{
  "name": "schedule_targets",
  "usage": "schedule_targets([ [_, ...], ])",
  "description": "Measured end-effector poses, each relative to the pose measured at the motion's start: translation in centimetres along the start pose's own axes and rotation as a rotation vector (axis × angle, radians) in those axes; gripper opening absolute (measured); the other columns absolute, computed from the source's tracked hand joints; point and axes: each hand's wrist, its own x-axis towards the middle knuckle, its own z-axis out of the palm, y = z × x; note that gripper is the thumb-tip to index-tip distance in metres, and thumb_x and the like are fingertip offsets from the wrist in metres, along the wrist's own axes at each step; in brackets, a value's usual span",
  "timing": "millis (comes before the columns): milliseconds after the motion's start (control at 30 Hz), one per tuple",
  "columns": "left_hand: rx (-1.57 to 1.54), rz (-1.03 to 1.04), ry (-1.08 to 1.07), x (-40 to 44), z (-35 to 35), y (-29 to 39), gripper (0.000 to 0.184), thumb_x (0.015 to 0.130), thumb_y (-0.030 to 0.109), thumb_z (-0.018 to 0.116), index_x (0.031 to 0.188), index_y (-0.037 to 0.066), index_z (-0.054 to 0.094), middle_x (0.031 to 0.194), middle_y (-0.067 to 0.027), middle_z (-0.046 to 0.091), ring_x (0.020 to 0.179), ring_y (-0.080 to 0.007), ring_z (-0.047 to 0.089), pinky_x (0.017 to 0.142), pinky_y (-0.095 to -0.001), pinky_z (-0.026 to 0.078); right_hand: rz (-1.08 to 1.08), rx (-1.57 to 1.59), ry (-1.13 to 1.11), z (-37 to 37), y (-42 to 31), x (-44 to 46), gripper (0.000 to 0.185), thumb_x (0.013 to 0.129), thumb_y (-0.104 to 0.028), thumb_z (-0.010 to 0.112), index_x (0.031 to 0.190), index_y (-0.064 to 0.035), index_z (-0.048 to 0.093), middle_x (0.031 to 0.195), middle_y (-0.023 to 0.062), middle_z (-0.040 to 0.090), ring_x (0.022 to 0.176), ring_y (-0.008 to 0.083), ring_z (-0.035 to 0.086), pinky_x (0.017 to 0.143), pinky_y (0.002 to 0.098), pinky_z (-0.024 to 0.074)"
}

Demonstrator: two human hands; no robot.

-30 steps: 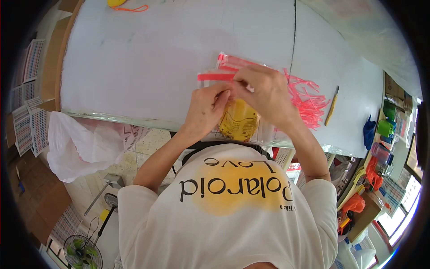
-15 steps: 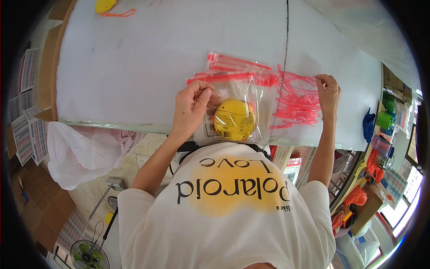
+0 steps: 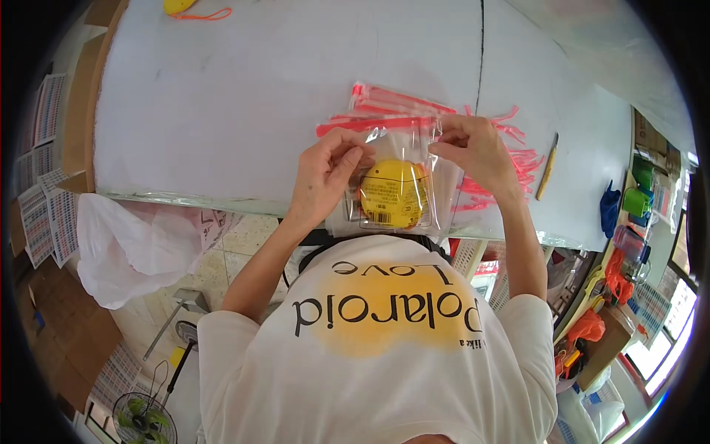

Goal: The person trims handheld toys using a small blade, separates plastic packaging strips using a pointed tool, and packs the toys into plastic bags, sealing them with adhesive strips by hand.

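Observation:
A clear plastic bag with a red top band point(image 3: 396, 126) lies at the table's near edge, a round yellow item point(image 3: 393, 194) inside it. My left hand point(image 3: 328, 174) pinches the bag's left side just below the band. At the bag's upper right corner, my right hand point(image 3: 477, 152) has its fingers closed on the edge. Beneath and behind are more clear bags with red bands point(image 3: 403, 100). A heap of thin red strips point(image 3: 518, 166) lies right of the bags, partly hidden by my right hand.
A yellow cutter knife point(image 3: 547, 166) lies right of the strips. Another yellow item with an orange loop point(image 3: 179, 6) is at the far left. A white plastic bag point(image 3: 137, 248) hangs at the table's near left edge, above a fan point(image 3: 144, 418).
My right hand went out to the red strips on the right, then came back to the bag's upper right corner. My left hand stays at the bag's left side.

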Motion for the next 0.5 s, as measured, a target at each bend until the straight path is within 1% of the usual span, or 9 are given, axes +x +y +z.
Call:
schedule_targets([
  [33, 0.017, 0.005, -0.001, -0.1, 0.1, 0.1, 0.007, 0.095, 0.002, 0.048, 0.099, 0.001, 0.054, 0.088, -0.0076, 0.066, 0.081, -0.0143, 0.066, 0.071, -0.0256, 0.053, 0.001, -0.004, -0.004, -0.1, 0.4, -0.1, 0.022, 0.079, -0.005, 0.07, 0.099, 0.0011, 0.065, 0.08, 0.0044, 0.066, 0.069, 0.0051, 0.056, 0.065, 0.0213, 0.0478],
  [100, 0.036, -0.004, 0.002, -0.2, -0.4, 0.3, 0.007, 0.095, 0.002, 0.047, 0.1, 0.001, 0.053, 0.088, -0.0076, 0.066, 0.081, -0.0142, 0.066, 0.07, -0.0255, 0.053, -0.079, 0.162, -0.032, -0.6, 1.4, -0.3, 0.012, 0.081, 0.0, 0.066, 0.093, 0.0008, 0.062, 0.079, 0.0006, 0.062, 0.068, 0.0037, 0.053, 0.062, 0.0199, 0.0451],
  [133, 0.06, -0.01, 0.0, -0.2, -0.6, 0.4, 0.007, 0.096, 0.003, 0.046, 0.1, 0.002, 0.052, 0.088, -0.0075, 0.066, 0.081, -0.0142, 0.066, 0.07, -0.0253, 0.053, -0.075, 0.16, -0.033, -0.5, 2.2, -0.4, 0.012, 0.081, 0.0, 0.066, 0.093, 0.0008, 0.062, 0.079, 0.0006, 0.062, 0.068, 0.0037, 0.053, 0.062, 0.0199, 0.0451],
  [200, 0.009, -0.009, -0.017, -0.2, -0.8, 0.2, 0.007, 0.096, 0.002, 0.045, 0.097, 0.001, 0.053, 0.087, -0.0076, 0.066, 0.081, -0.0139, 0.065, 0.069, -0.0253, 0.053, -0.134, 0.322, -0.079, -0.3, 3.0, -0.6, 0.007, 0.083, 0.005, 0.06, 0.086, -0.0002, 0.058, 0.077, -0.0024, 0.056, 0.067, 0.0028, 0.049, 0.06, 0.0193, 0.0413],
  [233, -0.04, -0.006, -0.031, -0.2, -0.9, 0.1, 0.008, 0.096, 0.001, 0.045, 0.095, 0.001, 0.053, 0.086, -0.0077, 0.066, 0.081, -0.0135, 0.065, 0.069, -0.0253, 0.053, -0.132, 0.323, -0.079, -0.3, 3.3, -0.7, 0.007, 0.083, 0.005, 0.06, 0.086, -0.0002, 0.058, 0.077, -0.0024, 0.056, 0.067, 0.0028, 0.049, 0.06, 0.0193, 0.0413],
  [300, -0.041, 0.028, -0.038, -0.3, -1.0, 0.2, 0.009, 0.095, 0.0, 0.044, 0.091, 0.0, 0.053, 0.085, -0.0072, 0.066, 0.08, -0.0129, 0.064, 0.068, -0.0251, 0.052, -0.261, 0.285, -0.124, -0.4, 3.4, -1.1, 0.011, 0.083, 0.011, 0.054, 0.086, 0.0006, 0.058, 0.077, -0.0018, 0.055, 0.067, 0.0036, 0.046, 0.059, 0.0196, 0.0387],
  [400, -0.089, 0.047, -0.059, -0.5, -1.7, 0.5, 0.011, 0.091, -0.003, 0.044, 0.084, -0.002, 0.053, 0.082, -0.0062, 0.064, 0.081, -0.0117, 0.063, 0.068, -0.025, 0.051, -0.348, 0.194, -0.101, -0.3, 2.9, -1.6, 0.015, 0.082, 0.013, 0.049, 0.085, 0.0019, 0.058, 0.076, 0.0, 0.054, 0.067, 0.0049, 0.045, 0.058, 0.0203, 0.0374],
  [467, -0.138, 0.032, -0.073, -0.7, -2.0, 1.2, 0.012, 0.089, -0.004, 0.044, 0.081, -0.002, 0.053, 0.081, -0.0058, 0.063, 0.082, -0.0111, 0.062, 0.068, -0.0251, 0.051, -0.32, 0.147, -0.158, -0.8, 1.8, -1.9, 0.016, 0.081, 0.013, 0.047, 0.085, 0.0024, 0.058, 0.077, 0.0014, 0.055, 0.068, 0.0053, 0.047, 0.058, 0.0209, 0.0375],
  [500, -0.137, 0.013, -0.09, -1.0, -2.1, 1.9, 0.009, 0.087, -0.002, 0.046, 0.081, 0.0, 0.053, 0.084, -0.0081, 0.065, 0.082, -0.0115, 0.062, 0.071, -0.0247, 0.05, -0.295, 0.103, -0.211, -1.1, 1.1, -2.1, 0.018, 0.08, 0.014, 0.045, 0.085, 0.0029, 0.058, 0.079, 0.0027, 0.056, 0.069, 0.0058, 0.048, 0.058, 0.0214, 0.0377],
])
